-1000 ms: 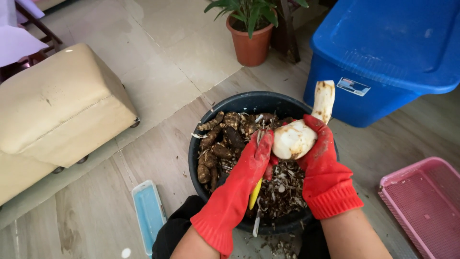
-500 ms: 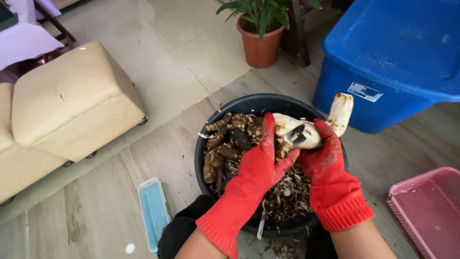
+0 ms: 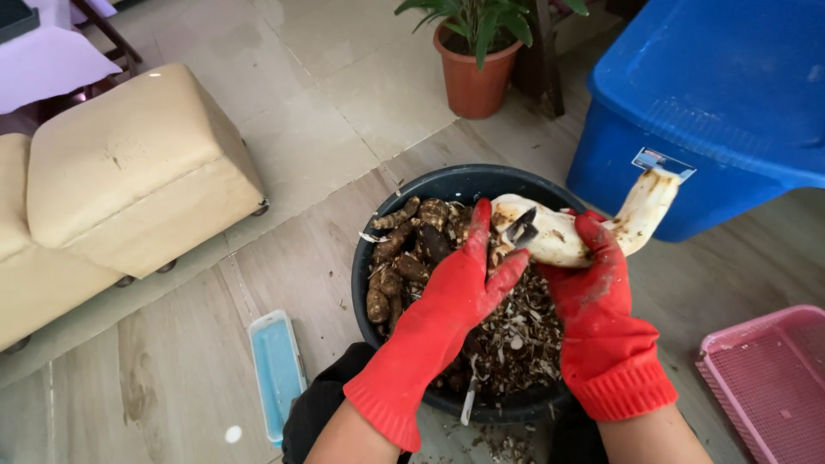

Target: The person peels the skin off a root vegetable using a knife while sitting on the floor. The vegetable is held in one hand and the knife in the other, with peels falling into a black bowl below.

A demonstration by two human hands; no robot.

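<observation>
Right hand point(image 3: 601, 301) in a red rubber glove has its fingers wrapped around a pale, half-peeled root point(image 3: 584, 228), held over the black tub point(image 3: 447, 182). Left hand point(image 3: 460, 292), gloved too, fingers closed on a small peeler point(image 3: 521, 228) pressed against the root's near end. Brown unpeeled roots point(image 3: 404, 258) and peelings point(image 3: 516, 331) fill the tub on the floor

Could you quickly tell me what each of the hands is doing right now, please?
Left hand: closed on a peeler pressed against the root.
Right hand: closed around a pale, mostly peeled root, over the dark basin.
</observation>
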